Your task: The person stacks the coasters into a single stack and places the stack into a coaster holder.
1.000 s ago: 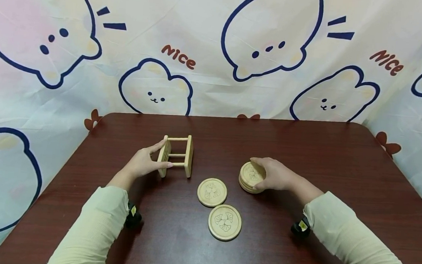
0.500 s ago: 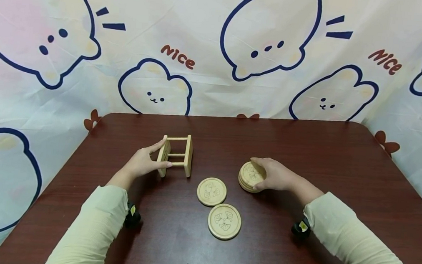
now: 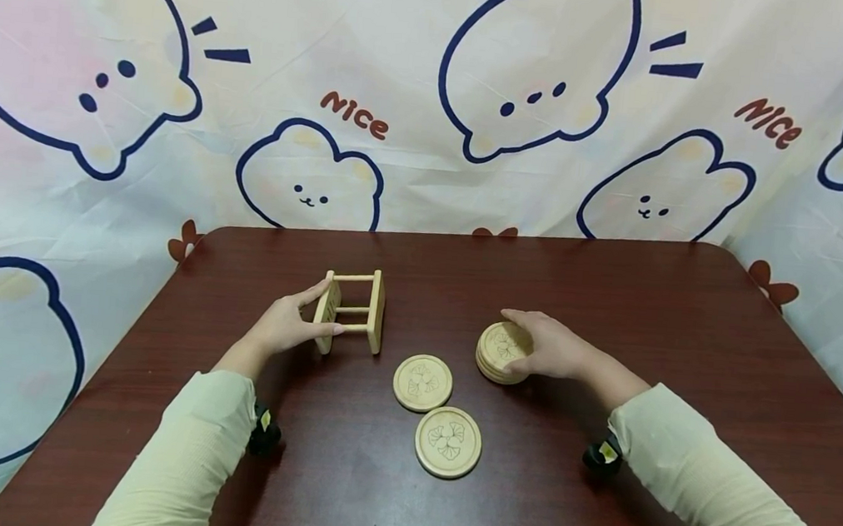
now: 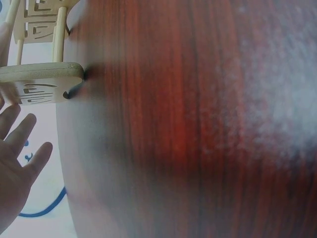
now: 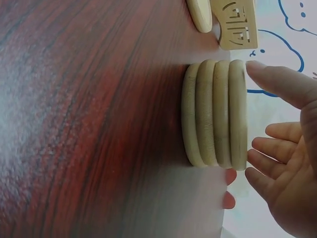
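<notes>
In the head view, my left hand (image 3: 286,324) grips the near side panel of a small pale wooden coaster holder (image 3: 378,313), its thumb reaching over to the inner side. The left wrist view shows the holder (image 4: 42,74) at the upper left, with the other fingers spread loosely beneath it. My right hand (image 3: 559,348) is over a stack of round wooden coasters (image 3: 501,350). Several coasters make up this stack (image 5: 213,114) in the right wrist view; the thumb tip is right at the top coaster's rim and the fingers are relaxed.
Two loose coasters lie flat between the hands, one nearer the holder, a coaster (image 3: 422,382), and one closer to me, another coaster (image 3: 448,442). A dark red-brown table (image 3: 519,522) carries everything. Behind hangs a cartoon-print cloth (image 3: 413,187).
The right hand has loosened and lifted slightly at the stack, its index finger now a little apart from the far rim. The left hand, holder and coasters stay put.
</notes>
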